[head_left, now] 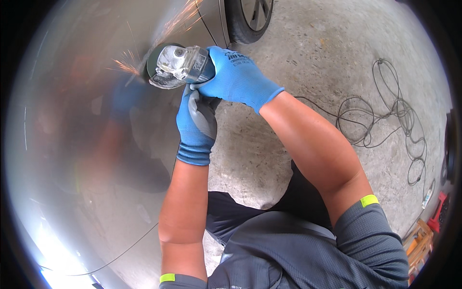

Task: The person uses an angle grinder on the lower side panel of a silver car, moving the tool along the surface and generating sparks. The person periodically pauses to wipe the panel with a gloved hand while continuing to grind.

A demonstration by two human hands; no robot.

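Note:
An angle grinder (pixel 192 62) with a scuffed metal head and blue body is held against a grey car body panel (pixel 72 159). Its disc (pixel 153 59) meets the panel, and orange sparks (pixel 180 20) spray upward and to the left. My right hand (pixel 240 79), in a blue knit glove, is closed around the grinder's body. Just below, my left hand (pixel 197 120), in a matching glove with a grey palm, is closed at the tool's underside. Its fingertips and the part they grip are mostly hidden.
A car wheel (pixel 250 21) stands at the top. Dark cable (pixel 365 115) lies in loose loops on the concrete floor (pixel 317 38) to the right. At the far right edge are a red object (pixel 437 212) and a wooden crate (pixel 418 241).

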